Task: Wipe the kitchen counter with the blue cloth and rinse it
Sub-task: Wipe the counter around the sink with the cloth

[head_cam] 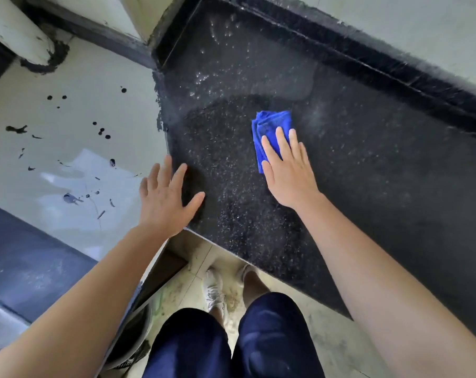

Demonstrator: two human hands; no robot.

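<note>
Surface [368, 173] was the biggest thing: black stone w/ tiny white specks, wet in spots, w/ water drops near the far corner. A raised black rim [368, 64] ran along its back, next to a pale wall [422, 31]. Left of the surface was a pale flat area [67, 118] w/ dark spots & splashes on it. A fat white pipe [15, 31] stood at the top left. At the bottom were the person's legs in dark blue shorts [258, 336] & white shoes [213, 290] on a dirty tiled floor [321, 339].

L hand [166, 197] was open, fingers straight & spread, at the left front corner of the surface; couldn't tell if it touched. R hand [288, 173] was open too, flat, fingers straight, pressing on the blue cloth [269, 126]. The blue cloth was folded & lay on the surface, near the middle, its far part sticking out past the fingertips.
</note>
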